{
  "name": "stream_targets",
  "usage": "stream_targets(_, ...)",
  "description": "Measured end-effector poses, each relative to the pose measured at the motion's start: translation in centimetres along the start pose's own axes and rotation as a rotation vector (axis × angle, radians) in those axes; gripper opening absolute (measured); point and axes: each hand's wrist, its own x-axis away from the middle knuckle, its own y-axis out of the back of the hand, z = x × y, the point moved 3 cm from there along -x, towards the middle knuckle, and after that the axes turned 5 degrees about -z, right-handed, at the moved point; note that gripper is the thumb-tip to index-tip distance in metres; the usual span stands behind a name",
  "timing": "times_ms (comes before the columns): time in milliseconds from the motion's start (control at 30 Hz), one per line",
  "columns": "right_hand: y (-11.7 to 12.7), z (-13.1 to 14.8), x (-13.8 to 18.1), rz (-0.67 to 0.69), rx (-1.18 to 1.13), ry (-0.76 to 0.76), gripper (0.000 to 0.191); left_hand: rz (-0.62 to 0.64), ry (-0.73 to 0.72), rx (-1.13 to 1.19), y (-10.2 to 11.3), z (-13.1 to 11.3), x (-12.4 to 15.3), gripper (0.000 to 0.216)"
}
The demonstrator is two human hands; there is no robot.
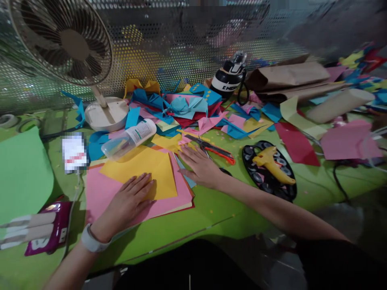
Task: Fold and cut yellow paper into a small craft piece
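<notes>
The left hand (131, 199), fingers slightly apart, lies flat on one yellow sheet (163, 173) atop pink paper (101, 187) on the bench (217, 211). The right hand (201, 165), fingers extended, reaches yellow scraps (167, 141); sliding carelessly, it could get nicked by one cutter (220, 151) beside it. Beyond: one bottle (142, 133), one fan (75, 44).

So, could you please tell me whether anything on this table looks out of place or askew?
Yes, mildly: the clear bottle lies on its side rather than standing, at the far edge of the yellow sheet, though I see no spill. That sheet sits crooked on the pink sheet, and the paper heap behind is jumbled.
</notes>
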Motion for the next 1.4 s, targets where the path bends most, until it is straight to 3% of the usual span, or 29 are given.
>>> stream_targets(100,0.6,1.5,-0.6,0.015,-0.116,0.269,0.054,0.038,0.012,0.027,0.1,0.2,0.0,0.049)
stream_targets(200,1.0,2.2,-1.3,0.078,-0.178,0.410,0.048,0.077,0.022,0.054,0.1,0.3,0.0,0.048)
stream_targets(333,0.9,1.2,-2.4,0.098,-0.216,0.427,0.053,0.070,0.041,0.084,-0.2,0.5,0.2,0.050)
stream_targets(533,-0.1,0.8,-3.3,0.038,-0.284,0.427,0.036,0.085,0.102,0.207,0.2,0.3,0.1,0.051)
stream_targets(633,0.2,1.1,-3.7,-0.037,-0.399,0.397,0.043,0.055,0.256,0.408,1.5,0.0,-0.4,0.052)
stream_targets(800,1.0,2.0,-4.7,-0.124,-0.626,0.407,0.047,-0.119,0.692,0.917,2.4,0.4,-0.4,0.052)
stream_targets(967,1.3,3.7,-6.2,-0.146,-0.765,0.426,0.040,-0.090,0.852,1.265,1.2,0.2,-0.3,0.067)
stream_targets(1067,2.7,4.6,-6.3,-0.276,-0.797,0.262,0.038,-0.218,0.980,1.390,1.2,0.3,-0.2,0.067)
stream_targets(1133,3.9,5.0,-5.8,-0.412,-0.797,0.036,0.035,-0.382,1.066,1.449,1.4,0.7,-0.1,0.056)
stream_targets(1200,4.3,5.5,-5.0,-0.435,-0.846,-0.185,0.040,-0.577,1.101,1.509,1.5,1.0,0.1,0.046)
stream_targets(1300,2.9,7.1,-4.0,-0.171,-1.174,-0.379,0.066,-0.760,1.086,1.582,1.4,1.1,0.3,0.040)
stream_targets(1400,0.7,8.8,-3.6,0.182,-1.522,-0.472,0.058,-0.716,1.048,1.568,1.2,0.7,0.2,0.037)
